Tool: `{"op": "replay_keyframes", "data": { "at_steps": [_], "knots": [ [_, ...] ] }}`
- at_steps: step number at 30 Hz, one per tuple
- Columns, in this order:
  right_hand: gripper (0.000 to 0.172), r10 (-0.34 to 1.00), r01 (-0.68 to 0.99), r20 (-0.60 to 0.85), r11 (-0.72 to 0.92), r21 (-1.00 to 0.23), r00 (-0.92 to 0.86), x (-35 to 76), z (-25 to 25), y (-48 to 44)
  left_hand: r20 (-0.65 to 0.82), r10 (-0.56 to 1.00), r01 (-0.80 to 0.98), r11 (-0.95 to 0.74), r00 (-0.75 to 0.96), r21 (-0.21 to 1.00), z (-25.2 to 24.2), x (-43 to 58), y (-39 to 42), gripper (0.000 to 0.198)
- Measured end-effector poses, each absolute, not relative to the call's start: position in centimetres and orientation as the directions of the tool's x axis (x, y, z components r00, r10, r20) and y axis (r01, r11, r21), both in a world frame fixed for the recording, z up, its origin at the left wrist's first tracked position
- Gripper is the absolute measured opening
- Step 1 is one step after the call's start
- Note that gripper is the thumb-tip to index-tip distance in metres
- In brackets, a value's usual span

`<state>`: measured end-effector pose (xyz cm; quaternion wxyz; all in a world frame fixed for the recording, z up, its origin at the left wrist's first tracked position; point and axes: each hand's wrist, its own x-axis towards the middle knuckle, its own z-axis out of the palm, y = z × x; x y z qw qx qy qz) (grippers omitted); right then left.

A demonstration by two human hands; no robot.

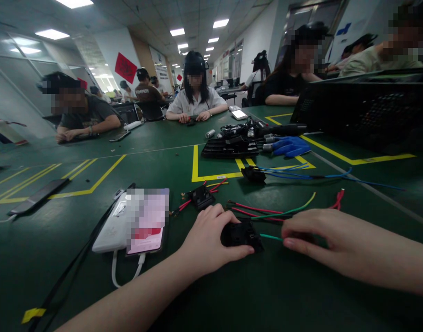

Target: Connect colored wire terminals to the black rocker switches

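My left hand (213, 237) is wrapped around a black plastic housing (244, 233) on the green table, thumb along its near edge and fingers over the far side. A green wire (270, 237) runs from the housing's right side to my right hand (318, 235), whose thumb and fingers pinch it. Just beyond my hands lie loose red wires (255, 208) and a green-yellow wire (301, 206). A second black housing (202, 197) with red and yellow wires sits past my left hand. Farther off is another black part (253, 175) with blue wires (301, 175).
On the left lie a white power bank (111, 230) and a phone (149, 221), joined by a white cable. A black strap (73, 263) runs beside them. Black tools (232, 145), a blue glove (290, 146) and a black crate (356, 117) stand beyond. Several people sit around the table.
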<state>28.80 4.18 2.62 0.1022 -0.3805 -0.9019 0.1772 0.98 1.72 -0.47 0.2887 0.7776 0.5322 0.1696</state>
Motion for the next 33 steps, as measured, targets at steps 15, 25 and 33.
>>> {"op": "replay_keyframes", "data": {
  "at_steps": [15,25,33],
  "knots": [
    [0.031,0.723,0.674,-0.001,0.643,-0.364,-0.691,28.6,0.5,3.4,-0.027,0.926,0.725,-0.277,0.378,0.631,-0.7,0.8,1.7,0.043],
    [0.026,0.716,0.689,0.009,0.675,-0.264,-0.698,28.5,-0.9,3.5,-0.046,0.925,0.741,-0.273,0.378,0.613,-0.4,1.0,1.7,0.043],
    [0.025,0.679,0.650,0.033,0.715,-0.258,-0.733,28.4,-0.7,3.9,-0.039,0.927,0.736,-0.271,0.374,0.620,-0.7,0.9,1.8,0.042]
  ]
}}
